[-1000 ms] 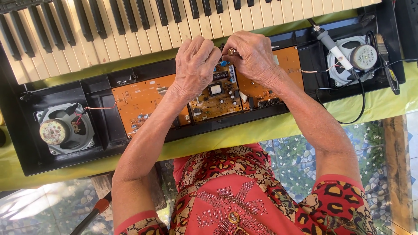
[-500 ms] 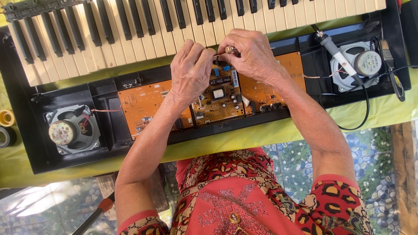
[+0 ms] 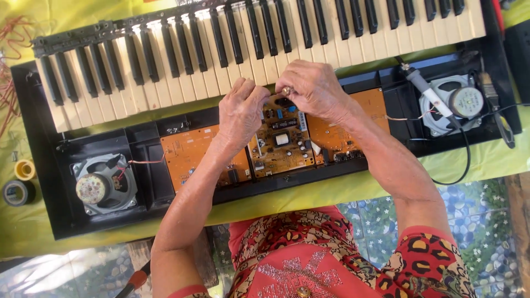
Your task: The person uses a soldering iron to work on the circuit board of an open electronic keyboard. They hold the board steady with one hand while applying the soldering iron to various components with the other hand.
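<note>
At the centre of the frame I pinch a small brass-coloured part (image 3: 286, 90) between my right hand (image 3: 312, 91) and my left hand (image 3: 241, 113), just above the middle circuit board (image 3: 281, 140) of the opened keyboard (image 3: 248, 49), apparently fitting it, which next calls for steady fingertip turning.

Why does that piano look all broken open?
Its black case lies open, showing orange circuit boards and two bare speakers. The row of keys sits askew, tilted against the case. Both hands, left hand and right hand, meet over the middle board.
</note>
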